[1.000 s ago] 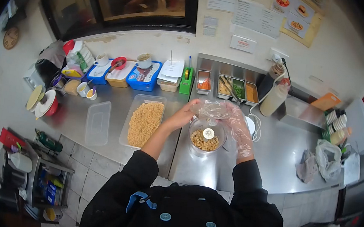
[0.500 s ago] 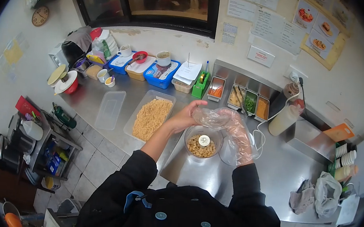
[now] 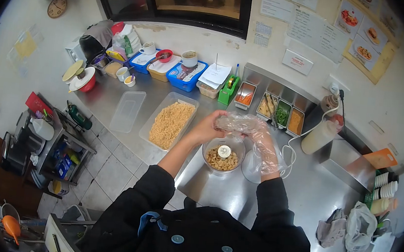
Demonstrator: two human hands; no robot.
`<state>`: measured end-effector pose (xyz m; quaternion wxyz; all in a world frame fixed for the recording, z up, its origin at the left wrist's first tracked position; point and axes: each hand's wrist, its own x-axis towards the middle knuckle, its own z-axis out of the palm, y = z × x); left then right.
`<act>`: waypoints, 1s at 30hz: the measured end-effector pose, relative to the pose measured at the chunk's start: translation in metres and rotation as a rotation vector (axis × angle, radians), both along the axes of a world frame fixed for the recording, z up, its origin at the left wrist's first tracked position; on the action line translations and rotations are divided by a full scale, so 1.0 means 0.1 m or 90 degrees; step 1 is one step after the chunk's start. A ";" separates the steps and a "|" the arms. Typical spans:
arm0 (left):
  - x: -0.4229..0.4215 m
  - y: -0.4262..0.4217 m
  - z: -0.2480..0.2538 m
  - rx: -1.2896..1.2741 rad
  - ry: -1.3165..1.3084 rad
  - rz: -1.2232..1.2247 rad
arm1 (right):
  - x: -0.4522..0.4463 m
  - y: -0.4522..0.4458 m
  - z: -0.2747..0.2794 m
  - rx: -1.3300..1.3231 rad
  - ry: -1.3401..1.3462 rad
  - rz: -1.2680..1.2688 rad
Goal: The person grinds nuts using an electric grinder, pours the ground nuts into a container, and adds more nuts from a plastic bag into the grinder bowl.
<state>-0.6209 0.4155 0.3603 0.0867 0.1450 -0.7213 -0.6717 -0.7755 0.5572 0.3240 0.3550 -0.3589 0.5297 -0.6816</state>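
Observation:
My left hand (image 3: 208, 128), bare, is closed on the edge of a crumpled piece of clear plastic (image 3: 235, 123). I cannot tell whether it is a bag or a second glove. My right hand (image 3: 261, 140) wears a loose clear plastic glove and grips the other side of the same plastic; its fingertips are partly hidden. Just below both hands stands a clear food processor bowl (image 3: 204, 151) with a white hub (image 3: 224, 151) in the middle. Pale nut pieces (image 3: 222, 164) lie around the hub. A round clear lid (image 3: 252, 169) seems to lie beside the bowl, under my right wrist.
A clear tub of chopped nuts (image 3: 172, 123) stands left of the bowl, beside an empty-looking clear lid (image 3: 128, 111). Metal pans of toppings (image 3: 283, 113) line the back. A squeeze bottle (image 3: 314, 137), white cord (image 3: 286, 156) and plastic bag (image 3: 361, 229) are on the right.
The crumpled plastic has shifted and bunched between my hands, and my left fingers have closed further over its edge. The whole view has turned slightly; the bowl has stayed in place.

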 end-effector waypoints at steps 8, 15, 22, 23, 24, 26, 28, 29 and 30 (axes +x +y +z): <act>-0.05 0.05 -0.14 -0.275 0.020 0.085 | 0.04 -0.01 0.01 -0.048 -0.041 -0.004; 0.03 0.11 -0.15 -0.317 0.068 0.115 | 0.09 -0.03 0.02 -0.045 0.047 0.000; 0.08 0.07 -0.17 -0.215 0.074 0.058 | 0.14 -0.04 0.07 -0.051 0.079 -0.046; 0.08 0.10 -0.15 -0.179 0.111 0.072 | 0.14 -0.04 0.07 -0.061 0.058 -0.043; 0.08 0.13 -0.12 -0.143 0.148 0.085 | 0.14 -0.04 0.07 -0.061 0.059 -0.043; 0.03 0.08 -0.21 -0.158 0.124 0.102 | 0.13 -0.06 0.04 -0.037 0.017 -0.052; 0.01 0.08 -0.23 -0.173 0.099 0.121 | 0.13 -0.06 0.02 -0.039 0.050 -0.052; 0.01 0.11 -0.20 -0.154 0.083 0.115 | 0.13 -0.06 0.02 -0.041 0.083 -0.053; 0.01 0.13 -0.16 -0.135 0.066 0.109 | 0.13 -0.06 0.02 -0.043 0.084 -0.054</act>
